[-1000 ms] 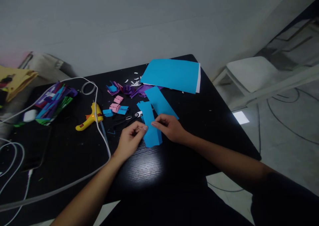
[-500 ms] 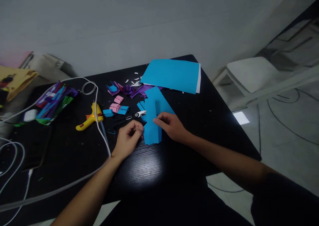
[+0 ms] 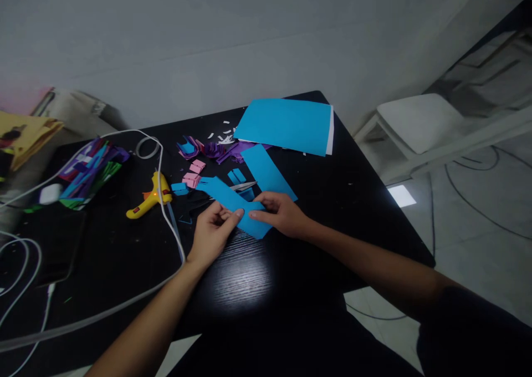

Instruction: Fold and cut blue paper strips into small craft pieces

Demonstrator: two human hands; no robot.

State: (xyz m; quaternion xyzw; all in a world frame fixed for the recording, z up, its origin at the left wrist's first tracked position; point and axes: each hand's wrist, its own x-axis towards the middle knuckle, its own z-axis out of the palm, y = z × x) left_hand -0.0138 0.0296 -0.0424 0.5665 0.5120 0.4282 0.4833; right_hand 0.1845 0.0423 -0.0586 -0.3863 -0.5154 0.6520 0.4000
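Between my hands, just above the black table (image 3: 320,244), is a folded piece of blue paper (image 3: 226,195), tilted with its far end toward the upper left. My left hand (image 3: 216,227) pinches its near left edge, thumb on top. On its right side my right hand (image 3: 280,213) grips it between thumb and fingers. Behind the paper lie scissors (image 3: 244,186), partly covered by it. A blue paper strip (image 3: 269,171) rests flat beyond my right hand. Small folded pink pieces (image 3: 192,179) and a folded blue piece (image 3: 180,188) lie past my left hand.
A yellow glue gun (image 3: 154,197) lies left, with a white cable (image 3: 168,222) running across it. Blue sheets (image 3: 286,125) are stacked at the back right. Purple folded paper (image 3: 214,151) and white scraps (image 3: 226,138) lie behind. A phone (image 3: 62,249) is at far left.
The blue paper has swung from upright to slanting left. My left hand, earlier at its edge, now has its thumb over the paper. The scissors and the strip behind show more.
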